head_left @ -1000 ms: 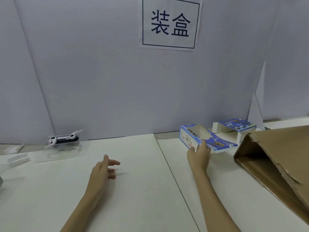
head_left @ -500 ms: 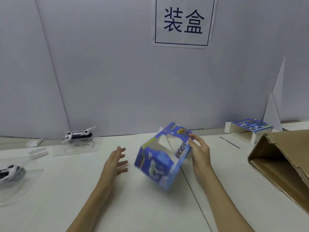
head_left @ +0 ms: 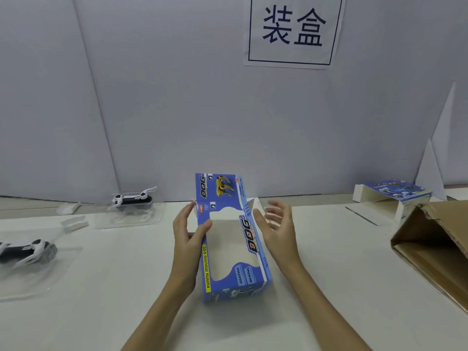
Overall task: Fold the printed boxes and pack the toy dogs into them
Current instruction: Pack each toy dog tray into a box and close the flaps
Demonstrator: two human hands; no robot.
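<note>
The blue printed box (head_left: 233,239) sits dead centre on the white table (head_left: 329,287). Left hand (head_left: 188,234) pinches its left wall, thumb on the window edge; right hand (head_left: 277,228) hovers spread just beside it at three o'clock. Best bet: square the walls before tucking flaps. Toy dogs (head_left: 133,198) wait in clear trays at ten o'clock; a brown carton (head_left: 430,239) lies at three, against grey partition walls.

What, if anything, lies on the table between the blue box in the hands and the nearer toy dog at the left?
Nothing visible does. Bare table separates the blue box, gripped by the left hand, from the nearer toy dog, which sits in its clear tray.
</note>
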